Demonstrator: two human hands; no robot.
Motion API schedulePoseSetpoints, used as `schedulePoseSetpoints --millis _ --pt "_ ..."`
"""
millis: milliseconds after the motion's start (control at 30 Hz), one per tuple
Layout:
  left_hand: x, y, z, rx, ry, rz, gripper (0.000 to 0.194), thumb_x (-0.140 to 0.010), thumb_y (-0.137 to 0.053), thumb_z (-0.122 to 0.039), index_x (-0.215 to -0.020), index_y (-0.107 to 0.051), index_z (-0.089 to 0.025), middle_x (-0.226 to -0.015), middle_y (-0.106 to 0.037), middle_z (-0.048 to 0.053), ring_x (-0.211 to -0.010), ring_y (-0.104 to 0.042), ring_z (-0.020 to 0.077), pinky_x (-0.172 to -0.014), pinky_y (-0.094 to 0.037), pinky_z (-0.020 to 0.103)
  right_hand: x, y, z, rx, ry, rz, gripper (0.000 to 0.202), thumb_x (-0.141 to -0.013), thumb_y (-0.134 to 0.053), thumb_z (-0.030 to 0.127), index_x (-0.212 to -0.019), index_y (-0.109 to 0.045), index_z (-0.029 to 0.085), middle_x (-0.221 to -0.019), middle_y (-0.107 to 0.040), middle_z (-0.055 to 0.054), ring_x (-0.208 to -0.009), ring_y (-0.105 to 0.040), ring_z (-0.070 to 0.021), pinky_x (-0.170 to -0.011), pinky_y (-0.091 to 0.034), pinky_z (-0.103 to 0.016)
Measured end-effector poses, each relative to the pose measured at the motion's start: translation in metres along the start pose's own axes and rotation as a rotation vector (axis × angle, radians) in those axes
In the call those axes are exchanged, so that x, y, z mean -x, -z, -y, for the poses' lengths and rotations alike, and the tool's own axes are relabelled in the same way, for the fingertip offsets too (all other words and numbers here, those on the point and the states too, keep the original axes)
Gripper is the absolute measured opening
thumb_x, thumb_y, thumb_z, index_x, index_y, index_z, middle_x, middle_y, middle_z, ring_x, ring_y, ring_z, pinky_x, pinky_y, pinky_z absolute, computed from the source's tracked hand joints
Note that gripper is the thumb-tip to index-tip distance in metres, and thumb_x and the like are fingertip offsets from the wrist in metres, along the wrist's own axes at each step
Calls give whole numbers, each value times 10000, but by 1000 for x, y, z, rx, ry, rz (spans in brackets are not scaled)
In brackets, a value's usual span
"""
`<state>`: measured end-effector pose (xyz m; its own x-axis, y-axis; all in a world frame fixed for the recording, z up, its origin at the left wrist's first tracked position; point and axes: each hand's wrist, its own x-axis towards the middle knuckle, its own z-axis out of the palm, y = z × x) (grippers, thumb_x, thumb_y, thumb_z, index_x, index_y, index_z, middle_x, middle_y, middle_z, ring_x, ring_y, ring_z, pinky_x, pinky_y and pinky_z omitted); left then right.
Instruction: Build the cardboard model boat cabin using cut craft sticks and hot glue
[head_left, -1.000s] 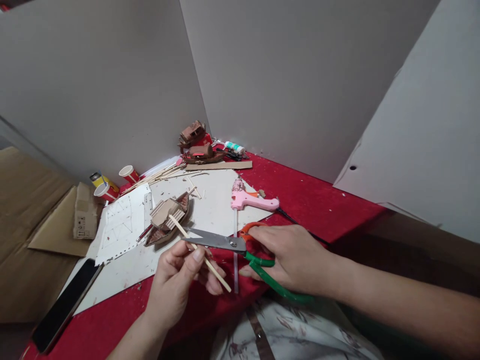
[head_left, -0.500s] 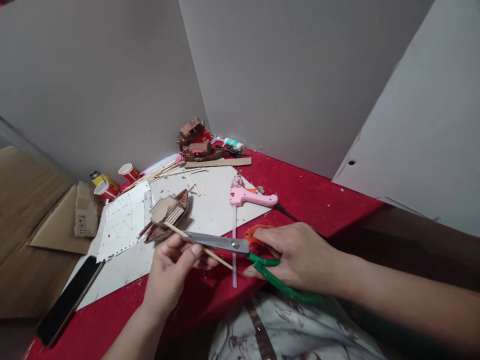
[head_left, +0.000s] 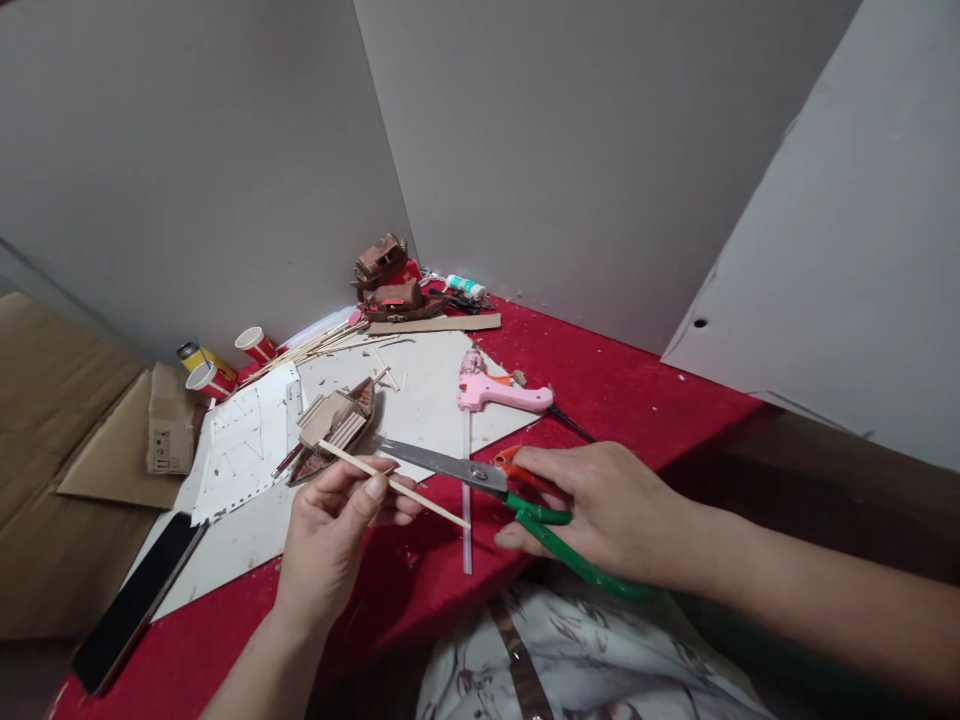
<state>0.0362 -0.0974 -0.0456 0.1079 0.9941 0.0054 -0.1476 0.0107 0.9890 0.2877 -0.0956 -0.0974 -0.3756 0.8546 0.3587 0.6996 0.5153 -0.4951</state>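
Between the thumb and fingers of my left hand (head_left: 337, 530) is a thin wooden stick (head_left: 427, 502), slanting down to the right. My right hand (head_left: 600, 515) is closed round the orange and green handles of a pair of scissors (head_left: 442, 464). The blades point left, just above and beyond the stick, and look apart from it. Behind my left hand a small model boat (head_left: 335, 428) with wooden strips across its deck rests on a white board (head_left: 405, 410). A pink glue gun (head_left: 502, 392) lies beyond the scissors, its clear glue stick (head_left: 468, 545) pointing toward me.
On the left are a black phone (head_left: 139, 600), a sheet with drawn lines (head_left: 244, 430), paper cups (head_left: 210, 381) and a cardboard box (head_left: 52, 450). Several loose sticks (head_left: 315, 347) and brown model boats (head_left: 397, 298) sit at the back. Grey panels (head_left: 525, 150) stand behind the red-covered table (head_left: 592, 365).
The scissors have come away from the stick, moving slightly right with my right hand. My left hand has shifted a little left and down, still holding the stick.
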Motion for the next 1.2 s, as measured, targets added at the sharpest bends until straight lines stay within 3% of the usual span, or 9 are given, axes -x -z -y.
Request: schedulePoseSetpoints --millis 233,500,700,967,1200 --pt "3 -3 -2 10 -14 -36 245 -786 -779 -252 -967 -638 -166 -767 -756 55 -670 -721 172 -615 -590 262 -1 0 0 16 8 -15 495 -825 -546 707 -708 -485 230 -537 -543 26 -448 -457 -138 -483 -242 -271" --pt "3 -2 -2 31 -5 -10 206 -821 -747 -324 -916 -673 -157 -764 -742 50 -640 -708 148 -589 -577 228 -2 2 5 -101 -11 -14 473 -819 -580 667 -676 -467 231 -520 -486 51 -438 -377 -111 -474 -255 -258" --pt "1 -3 -2 25 -32 -15 182 -808 -759 -290 -895 -696 -143 -782 -730 45 -630 -680 117 -608 -560 208 -2 1 5 -73 -4 -15 475 -814 -588 678 -695 -493 228 -530 -484 50 -443 -377 -112 -480 -260 -257" --pt "1 -2 -3 45 -15 -4 361 -794 -763 -216 -1106 -587 -179 -709 -723 13 -559 -652 109 -548 -533 193 -1 -1 2 -57 -18 -12 480 -821 -568 690 -704 -501 229 -528 -496 43 -440 -396 -117 -476 -255 -254" --pt "1 1 -1 64 2 30 250 -853 -705 -273 -1047 -578 -180 -723 -738 38 -603 -707 159 -542 -562 223 -1 -2 3 -51 -11 -7 443 -840 -564 648 -703 -491 233 -534 -504 41 -436 -410 -121 -475 -261 -255"
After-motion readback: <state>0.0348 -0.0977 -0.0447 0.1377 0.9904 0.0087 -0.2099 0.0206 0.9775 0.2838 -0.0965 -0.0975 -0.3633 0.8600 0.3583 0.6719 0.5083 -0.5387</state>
